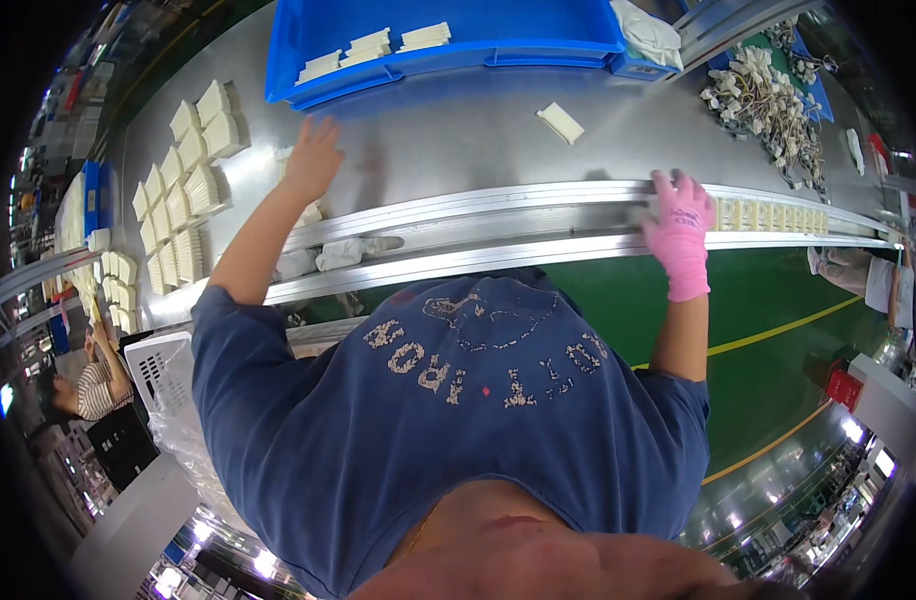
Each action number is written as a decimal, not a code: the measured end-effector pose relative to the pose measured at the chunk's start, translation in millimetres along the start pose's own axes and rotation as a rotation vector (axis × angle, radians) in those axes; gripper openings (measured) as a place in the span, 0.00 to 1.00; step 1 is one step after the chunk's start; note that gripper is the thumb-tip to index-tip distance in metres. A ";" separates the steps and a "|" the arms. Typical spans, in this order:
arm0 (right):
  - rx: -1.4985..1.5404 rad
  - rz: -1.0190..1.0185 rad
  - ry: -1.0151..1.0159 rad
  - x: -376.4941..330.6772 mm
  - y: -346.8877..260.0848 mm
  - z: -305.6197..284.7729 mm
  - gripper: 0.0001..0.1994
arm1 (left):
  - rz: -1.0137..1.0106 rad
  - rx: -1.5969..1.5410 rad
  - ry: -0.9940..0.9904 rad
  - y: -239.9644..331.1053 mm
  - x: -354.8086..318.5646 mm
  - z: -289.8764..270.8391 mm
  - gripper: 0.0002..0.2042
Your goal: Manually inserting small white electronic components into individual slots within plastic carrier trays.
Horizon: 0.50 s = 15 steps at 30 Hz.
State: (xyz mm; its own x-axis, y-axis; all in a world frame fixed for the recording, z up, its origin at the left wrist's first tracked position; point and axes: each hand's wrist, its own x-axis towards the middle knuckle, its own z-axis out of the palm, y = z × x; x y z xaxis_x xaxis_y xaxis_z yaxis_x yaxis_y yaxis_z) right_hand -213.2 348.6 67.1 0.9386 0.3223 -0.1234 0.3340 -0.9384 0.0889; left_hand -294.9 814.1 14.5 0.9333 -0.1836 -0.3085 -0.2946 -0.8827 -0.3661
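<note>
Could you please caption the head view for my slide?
Pink-gloved right hand at the metal rail, bare left hand near the blue tray.

Just right of your gloved right hand (pixel 681 225), a row of cream blocks (pixel 773 217) stands packed closely side by side between two metal rails (pixel 518 198). Another cream piece (pixel 561 123), a flat oblong, lies alone and askew on the surface (pixel 428 140), near the blue tray (pixel 458 60). Beside your left forearm (pixel 268 235), more cream pieces (pixel 312 213) show only in part.
</note>
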 end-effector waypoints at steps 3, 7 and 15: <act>-0.302 0.134 0.189 -2.1 22.4 20.0 0.27 | 0.080 0.112 -0.159 -9.7 -18.2 31.8 0.12; -0.134 0.225 0.333 37.4 35.1 31.2 0.26 | 0.250 0.141 -0.291 -11.7 -18.9 56.7 0.08; 0.102 -0.179 -0.256 158.9 -54.4 74.1 0.18 | 0.384 0.210 -0.269 -38.5 -36.5 59.9 0.08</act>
State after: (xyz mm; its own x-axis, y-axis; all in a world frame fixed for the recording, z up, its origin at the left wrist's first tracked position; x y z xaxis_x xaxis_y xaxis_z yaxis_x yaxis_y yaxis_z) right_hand -88.7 441.6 -30.6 0.8093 0.4533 -0.3737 0.4689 -0.8816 -0.0539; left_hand -329.9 880.7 -12.7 0.6721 -0.3353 -0.6602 -0.6663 -0.6627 -0.3418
